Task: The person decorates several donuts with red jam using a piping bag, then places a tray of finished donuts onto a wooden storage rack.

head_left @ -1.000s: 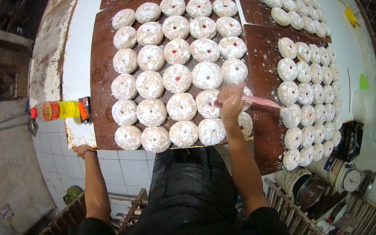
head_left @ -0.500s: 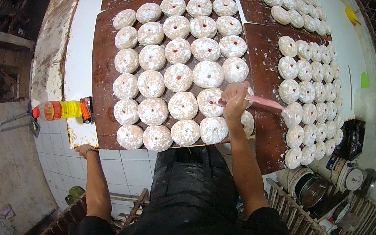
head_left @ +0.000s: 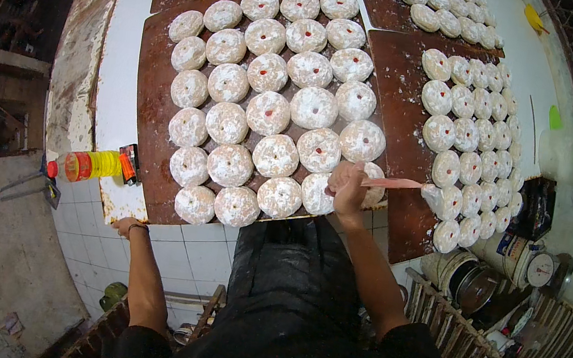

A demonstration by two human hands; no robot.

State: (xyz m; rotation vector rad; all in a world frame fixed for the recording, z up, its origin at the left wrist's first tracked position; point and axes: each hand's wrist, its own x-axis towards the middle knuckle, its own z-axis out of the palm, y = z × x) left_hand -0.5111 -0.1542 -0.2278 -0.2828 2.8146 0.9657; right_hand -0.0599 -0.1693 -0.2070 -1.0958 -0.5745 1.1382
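My right hand point(head_left: 348, 186) is closed around a pink-streaked plastic piping bag point(head_left: 396, 183). Its loose pale end trails right, over the edge of the neighbouring tray. The hand is low over a doughnut point(head_left: 316, 195) in the nearest row; the bag's tip is mostly hidden by the fingers. Round doughnuts dusted with white powder fill the brown tray point(head_left: 152, 116) in front of me. Red spots mark the centres of some, such as this doughnut point(head_left: 318, 150). At the near left, my left hand point(head_left: 127, 227) has its fingers curled on the corner of the white table point(head_left: 123, 204).
More doughnuts sit on a brown tray point(head_left: 407, 152) at right and on trays farther back. A bottle with yellow contents point(head_left: 91, 165) lies at the left edge beside a small black-and-orange packet point(head_left: 129, 164). Buckets point(head_left: 452, 275) and slatted racks point(head_left: 469, 336) stand low at right.
My right hand and the piping bag have moved toward me, from one doughnut to the nearer one. My left hand stays at the table corner.
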